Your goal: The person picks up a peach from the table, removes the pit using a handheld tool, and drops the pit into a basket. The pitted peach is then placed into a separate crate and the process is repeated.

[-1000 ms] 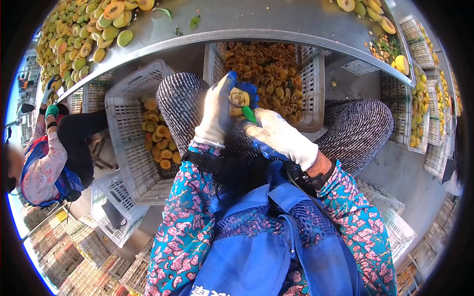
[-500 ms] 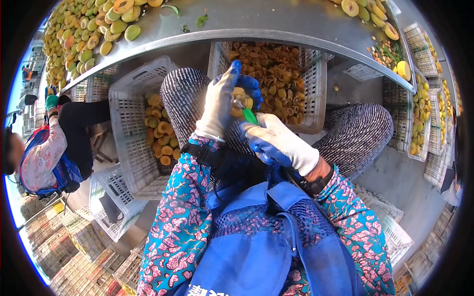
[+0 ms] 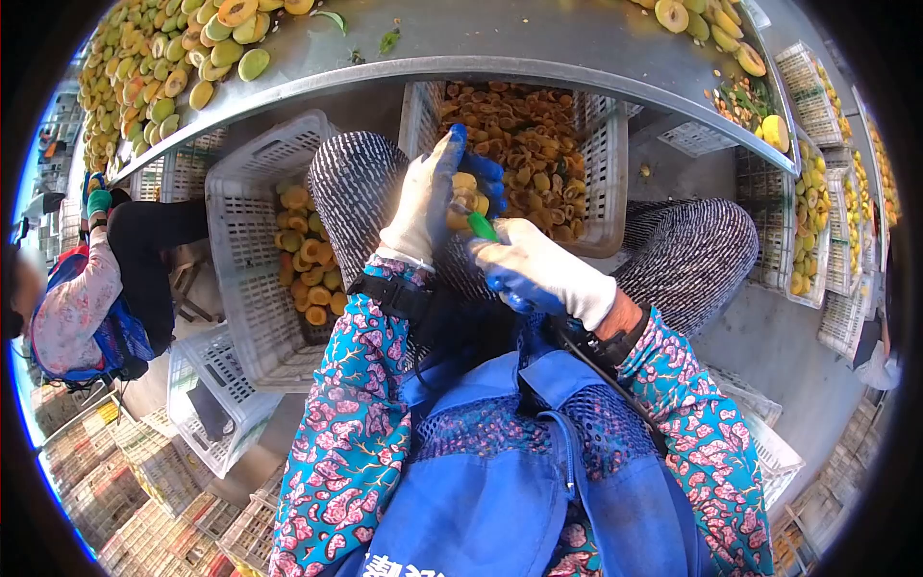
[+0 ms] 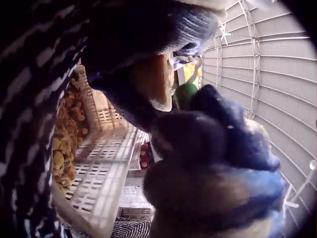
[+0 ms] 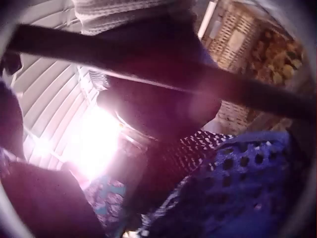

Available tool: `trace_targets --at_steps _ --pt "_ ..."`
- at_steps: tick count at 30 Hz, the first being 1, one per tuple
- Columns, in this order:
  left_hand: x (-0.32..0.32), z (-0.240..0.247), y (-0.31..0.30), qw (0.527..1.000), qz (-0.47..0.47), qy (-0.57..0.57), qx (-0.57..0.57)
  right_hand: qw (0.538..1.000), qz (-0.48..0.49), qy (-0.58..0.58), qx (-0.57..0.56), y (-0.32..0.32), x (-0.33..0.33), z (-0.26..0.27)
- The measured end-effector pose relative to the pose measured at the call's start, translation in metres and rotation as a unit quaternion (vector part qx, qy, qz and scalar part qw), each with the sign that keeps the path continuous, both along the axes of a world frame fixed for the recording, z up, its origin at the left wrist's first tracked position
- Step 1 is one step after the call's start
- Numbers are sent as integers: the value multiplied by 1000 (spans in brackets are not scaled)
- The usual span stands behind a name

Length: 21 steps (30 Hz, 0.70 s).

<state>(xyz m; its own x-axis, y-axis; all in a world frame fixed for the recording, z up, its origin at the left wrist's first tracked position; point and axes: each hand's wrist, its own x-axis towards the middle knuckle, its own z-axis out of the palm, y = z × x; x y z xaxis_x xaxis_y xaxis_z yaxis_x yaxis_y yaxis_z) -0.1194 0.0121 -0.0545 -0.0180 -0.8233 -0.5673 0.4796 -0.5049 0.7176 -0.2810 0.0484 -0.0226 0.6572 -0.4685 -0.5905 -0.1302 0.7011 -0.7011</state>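
My gloved left hand (image 3: 426, 197) holds a yellow peach half (image 3: 463, 195) in the head view, its thumb raised and blue fingers curled behind the fruit. In the left wrist view the peach half (image 4: 157, 82) shows a pale rim between dark glove fingers. Close against it, my gloved right hand (image 3: 548, 266) grips a small tool by its green handle (image 3: 482, 227), the working end hidden at the fruit. The right fist (image 4: 213, 173) fills the lower middle of the left wrist view. The right wrist view is dark and glary.
A crate (image 3: 608, 183) of peach pieces stands between the knees, another crate (image 3: 240, 260) of halves at left. Above them runs a metal table (image 3: 538, 38) with peach halves (image 3: 144, 77) piled left. Another person (image 3: 82, 303) sits far left; stacked crates (image 3: 812, 207) line the right.
The cut face with its ring, turned up a second ago, shows less now. The tool's metal end, visible half a second ago, is hidden at the peach half. Both hands keep their grips.
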Motion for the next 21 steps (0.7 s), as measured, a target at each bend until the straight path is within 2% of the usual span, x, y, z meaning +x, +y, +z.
trace_targets --at_steps 2,6,10,12,13,14,16,19,20,21 --pt "3 2 -3 1000 -18 -6 -6 987 -9 -57 153 -6 -2 6" --pt "6 8 -4 997 -68 -18 14 953 -111 -152 237 8 1 0" --pt "6 8 -5 996 -84 32 28 977 -106 -81 169 8 3 5" --pt "0 7 -4 988 5 152 -18 983 -103 -87 125 5 1 4" --pt "-4 10 -2 975 51 212 -40 978 -108 -111 140 4 3 4" --pt "-8 13 0 978 84 183 -49 972 -112 -133 157 4 4 4" --pt "-3 9 -1 987 64 140 -45 966 -112 -155 173 7 6 6" --pt "5 1 5 997 24 67 -34 997 -49 -22 55 7 12 9" --pt "4 2 5 999 -1 36 -36 997 -42 -40 51 8 8 8" --pt "3 6 3 999 -25 7 -42 985 -48 -102 128 7 2 5"
